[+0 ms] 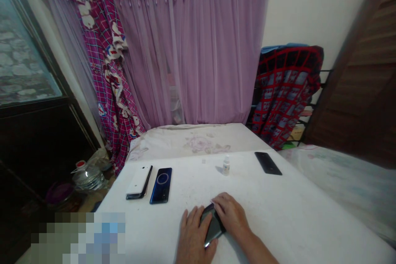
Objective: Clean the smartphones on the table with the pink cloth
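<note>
A dark phone (214,227) with a shiny surface lies at a slant near the table's front. My left hand (194,231) grips its left side and lower edge, with the thumb and fingers around it. At its upper right edge, my right hand (231,213) is closed, the fingertips pressed together against the phone. A small pale bit shows at those fingertips, too small to name. Beyond the hands stands a small white bottle (226,166) with a white cap, upright.
On the left lie a blue phone (161,187) with a ring mark and a white phone (138,180) stacked on a dark one. A black phone (267,163) lies at the right. White cloth (297,214) covers the table. A large water bottle (88,176) stands on the floor left.
</note>
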{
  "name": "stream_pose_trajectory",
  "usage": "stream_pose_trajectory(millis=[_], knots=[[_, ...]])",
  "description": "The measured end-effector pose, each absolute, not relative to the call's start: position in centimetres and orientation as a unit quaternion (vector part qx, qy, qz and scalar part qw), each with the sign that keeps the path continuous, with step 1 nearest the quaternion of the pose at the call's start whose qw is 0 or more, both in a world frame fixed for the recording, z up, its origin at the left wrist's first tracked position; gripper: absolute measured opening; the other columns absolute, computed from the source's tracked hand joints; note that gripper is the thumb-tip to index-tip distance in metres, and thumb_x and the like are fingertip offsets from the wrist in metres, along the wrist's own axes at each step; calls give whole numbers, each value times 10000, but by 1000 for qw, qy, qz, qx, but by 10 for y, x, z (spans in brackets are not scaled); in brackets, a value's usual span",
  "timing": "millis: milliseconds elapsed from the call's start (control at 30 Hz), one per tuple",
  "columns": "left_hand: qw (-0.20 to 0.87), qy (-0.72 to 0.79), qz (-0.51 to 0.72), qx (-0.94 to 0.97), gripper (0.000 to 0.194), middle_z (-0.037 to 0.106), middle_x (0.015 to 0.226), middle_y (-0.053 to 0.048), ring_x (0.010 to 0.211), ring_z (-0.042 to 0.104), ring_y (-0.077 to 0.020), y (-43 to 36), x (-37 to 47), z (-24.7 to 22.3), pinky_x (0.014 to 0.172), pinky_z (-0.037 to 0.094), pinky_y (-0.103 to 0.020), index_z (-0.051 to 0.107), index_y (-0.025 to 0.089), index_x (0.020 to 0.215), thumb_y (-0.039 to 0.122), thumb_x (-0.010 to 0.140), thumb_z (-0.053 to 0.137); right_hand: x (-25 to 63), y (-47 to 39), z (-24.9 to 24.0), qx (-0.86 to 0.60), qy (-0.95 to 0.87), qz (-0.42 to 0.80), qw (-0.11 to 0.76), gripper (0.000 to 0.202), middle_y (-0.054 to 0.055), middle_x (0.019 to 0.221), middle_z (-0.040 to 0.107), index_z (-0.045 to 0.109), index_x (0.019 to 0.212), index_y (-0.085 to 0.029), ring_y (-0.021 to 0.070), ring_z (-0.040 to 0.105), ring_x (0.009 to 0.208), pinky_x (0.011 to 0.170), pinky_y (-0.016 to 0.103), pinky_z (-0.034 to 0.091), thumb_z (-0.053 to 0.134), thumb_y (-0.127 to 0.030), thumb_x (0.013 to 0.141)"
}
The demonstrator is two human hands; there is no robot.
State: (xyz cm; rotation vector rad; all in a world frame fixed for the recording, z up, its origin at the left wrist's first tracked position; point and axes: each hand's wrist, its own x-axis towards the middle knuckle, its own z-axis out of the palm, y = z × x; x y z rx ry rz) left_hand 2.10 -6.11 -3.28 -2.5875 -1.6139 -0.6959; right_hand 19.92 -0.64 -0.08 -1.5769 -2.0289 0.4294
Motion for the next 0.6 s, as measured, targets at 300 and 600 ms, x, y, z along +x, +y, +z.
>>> stream_pose_trajectory(millis=[300, 600], knots=[[-27, -531, -219, -818, 513, 534, 1410, -50, 1284, 487, -292, -66, 26, -22, 1103, 337, -533, 526, 313, 1333, 411, 839, 624, 203, -12, 1, -573, -749, 176, 282, 284, 35, 988, 676, 730, 943, -262, 170, 631, 937, 836, 256, 474, 466, -177, 882], [-51, -539, -211, -814, 492, 535, 1408, -40, 1292, 482, -292, -70, 28, -7, 1111, 321, -560, 526, 323, 1326, 385, 847, 619, 209, -18, -5, -568, -755, 165, 283, 289, 48, 1010, 675, 724, 999, -241, 174, 623, 957, 860, 259, 472, 461, -179, 897]])
